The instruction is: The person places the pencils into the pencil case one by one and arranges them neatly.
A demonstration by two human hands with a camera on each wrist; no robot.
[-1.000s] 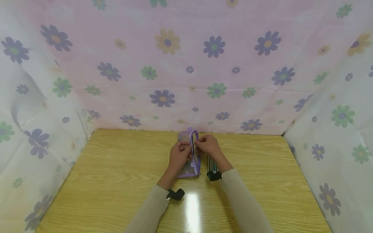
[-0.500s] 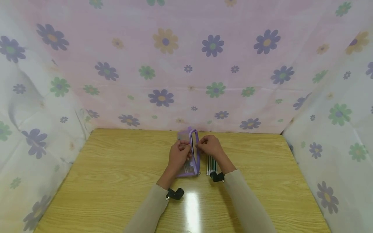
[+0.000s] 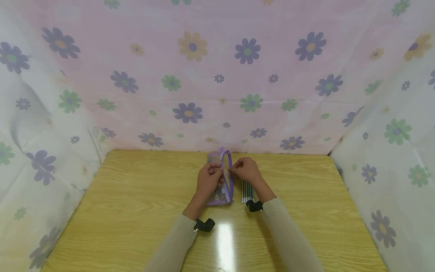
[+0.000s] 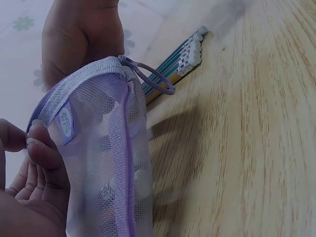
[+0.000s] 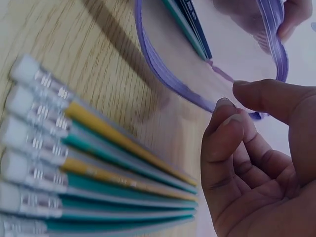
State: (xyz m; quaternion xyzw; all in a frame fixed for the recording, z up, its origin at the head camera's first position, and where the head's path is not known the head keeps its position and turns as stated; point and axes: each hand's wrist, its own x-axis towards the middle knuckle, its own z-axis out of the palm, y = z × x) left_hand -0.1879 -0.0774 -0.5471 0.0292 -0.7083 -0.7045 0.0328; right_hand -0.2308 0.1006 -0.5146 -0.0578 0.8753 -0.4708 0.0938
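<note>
A purple-trimmed mesh pencil case [image 3: 227, 198] lies on the table with its zipped mouth spread apart. My left hand [image 3: 208, 181] pinches the left edge of the mouth between thumb and fingers, as the left wrist view also shows. On the opposite edge, the thumb and fingertips of my right hand [image 3: 246, 170] pinch the purple trim. Inside the case, pencils [image 5: 185, 29] with teal and dark blue sides show through the opening. Beside the case, under my right wrist, lies a row of pencils [image 5: 123, 140], green and yellow, white erasers toward me.
The wooden table [image 3: 142, 196] ends at a flowered cloth [image 3: 217, 87] behind, with more cloth on both sides. A zip pull loop [image 4: 153, 79] hangs off the near end of the case. Each wrist wears a small black camera [image 3: 205, 225].
The dark pencil seen upright in the mouth of the case is out of the opening now. My right hand has shifted slightly right, and the mouth stands wider. My left hand stays put.
</note>
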